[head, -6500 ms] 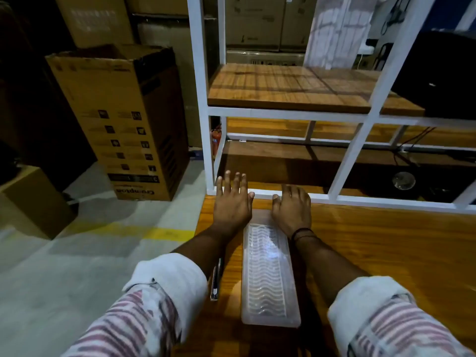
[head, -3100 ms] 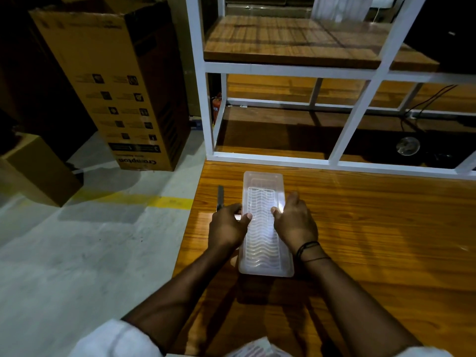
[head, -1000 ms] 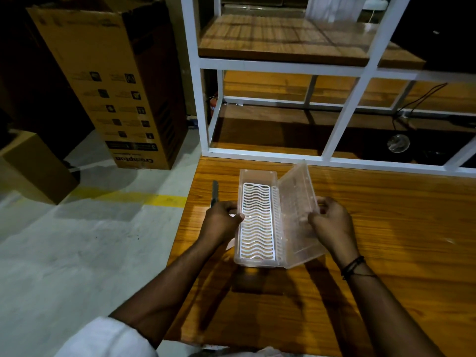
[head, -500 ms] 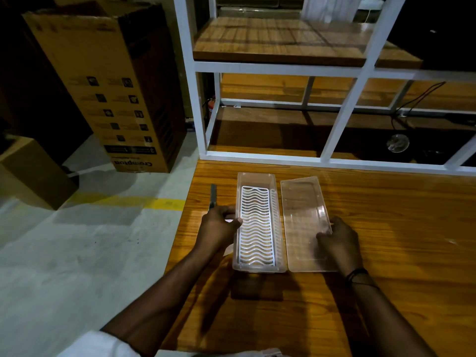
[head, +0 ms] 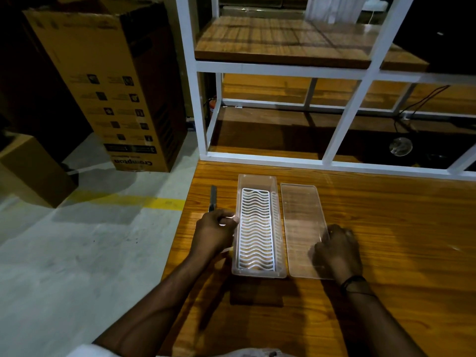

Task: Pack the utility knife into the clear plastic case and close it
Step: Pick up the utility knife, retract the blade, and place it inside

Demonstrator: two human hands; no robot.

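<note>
Dim warehouse floor with a yellow line runs along the left of the wooden table (head: 386, 253), and a white metal shelf frame (head: 342, 130) stands at the table's far edge. From my feed, the clear plastic case (head: 258, 271) lies open lengthwise in front of me; I take it as my landmark. Its base holds a white wavy grid insert (head: 256, 228). The clear lid (head: 301, 217) lies flat on the table, touching the case's right side.

On the case's left side, I see the left hand (head: 213, 235) with curled fingers pinching the case's left wall, thumb near the rim. To the right of the case, the right hand (head: 337, 249) rests on the lid's near right corner, fingers bent down onto it; whether it grips the edge or only presses, I cannot tell.

Just left of the case lies the utility knife (head: 213, 198), a slim dark bar parallel to the case, its near end hidden behind the left hand. A tall cardboard box (head: 108, 81) stands on the floor, well left of the case and beyond it.
</note>
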